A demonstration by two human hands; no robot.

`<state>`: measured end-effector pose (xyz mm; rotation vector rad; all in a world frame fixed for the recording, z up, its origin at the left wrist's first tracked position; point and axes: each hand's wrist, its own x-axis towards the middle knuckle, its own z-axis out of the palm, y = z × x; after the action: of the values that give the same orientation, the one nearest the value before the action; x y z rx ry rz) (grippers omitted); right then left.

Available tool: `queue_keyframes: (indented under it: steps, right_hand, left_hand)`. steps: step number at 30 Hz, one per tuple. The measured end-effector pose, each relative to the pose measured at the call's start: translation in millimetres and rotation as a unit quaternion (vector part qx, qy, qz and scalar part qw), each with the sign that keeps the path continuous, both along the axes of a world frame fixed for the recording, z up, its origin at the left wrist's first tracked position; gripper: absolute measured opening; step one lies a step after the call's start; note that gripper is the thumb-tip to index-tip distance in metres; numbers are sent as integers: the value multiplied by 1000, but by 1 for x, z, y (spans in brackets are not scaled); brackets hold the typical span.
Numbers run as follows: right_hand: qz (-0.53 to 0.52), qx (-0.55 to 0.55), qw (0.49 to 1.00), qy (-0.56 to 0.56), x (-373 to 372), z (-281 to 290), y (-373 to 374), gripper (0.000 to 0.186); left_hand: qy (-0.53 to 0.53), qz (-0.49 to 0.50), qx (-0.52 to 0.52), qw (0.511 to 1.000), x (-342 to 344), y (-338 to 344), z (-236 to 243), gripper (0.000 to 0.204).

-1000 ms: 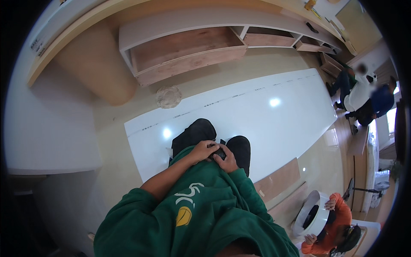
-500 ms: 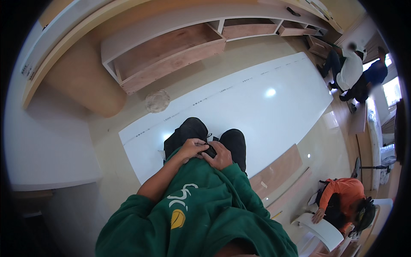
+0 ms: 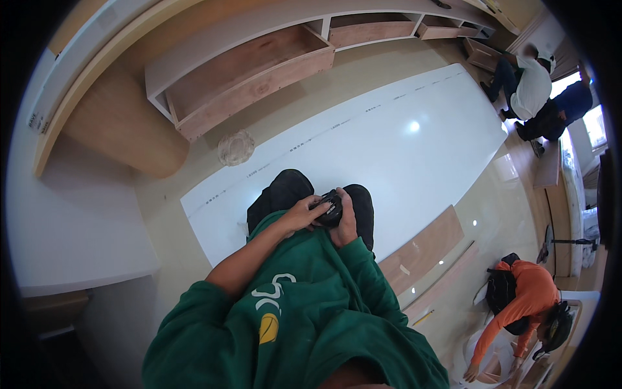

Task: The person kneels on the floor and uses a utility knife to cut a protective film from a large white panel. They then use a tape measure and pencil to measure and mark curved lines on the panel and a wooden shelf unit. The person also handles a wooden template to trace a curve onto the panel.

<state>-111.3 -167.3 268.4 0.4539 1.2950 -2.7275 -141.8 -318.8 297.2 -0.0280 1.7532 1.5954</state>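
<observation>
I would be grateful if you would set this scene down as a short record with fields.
Left hand: left hand, fingers on a small black object
Right hand: right hand, gripping the same object's right side
Floor ahead: large white panel
Right of panel: wooden board
Upper left: open drawer in a low cabinet
Between drawer and panel: round, pale see-through object
Lower right: co-worker in orange, bending forward
Unclear: exact kind of black object
</observation>
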Motion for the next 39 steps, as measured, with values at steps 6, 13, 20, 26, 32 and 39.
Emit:
queue_keyframes:
  steps: [6, 13, 20, 26, 32, 39]
  right_hand:
    - [-4, 411, 906, 99, 5, 1, 10, 42]
    - [150, 643, 690, 296, 16, 41, 17, 62]
    - [226, 643, 695, 229, 7, 40, -3, 56]
    - [236, 591, 734, 235, -30, 46, -23, 36]
    - [382, 659, 582, 284, -117, 101, -46, 46]
    - [285, 740, 538, 287, -168, 142, -22, 52]
  left_hand:
    - [-156, 133, 142, 968, 11, 15, -21, 61]
    - [-123, 124, 86, 981, 18, 9, -32, 55]
    - [-20, 87, 17, 996, 7, -12, -37, 49]
    - [-126, 170, 162, 964, 3, -32, -30, 51]
    - [-28, 220, 84, 971, -42, -66, -11, 40]
    - [67, 286, 83, 952, -85, -150, 7, 24]
